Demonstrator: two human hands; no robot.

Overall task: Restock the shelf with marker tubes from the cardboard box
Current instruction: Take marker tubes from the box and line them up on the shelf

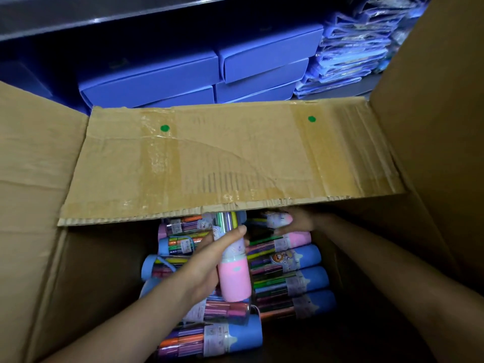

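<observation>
Head view: both arms are down inside the cardboard box. The left hand wraps a pink-capped marker tube, fingers curled round its clear middle, tube standing nearly upright above the pile. Just right of that grip, the right hand clutches another pink tube under the far flap. Below both grips lie stacked tubes, blue and pink caps. Beyond the flap, blue boxes fill the shelf.
</observation>
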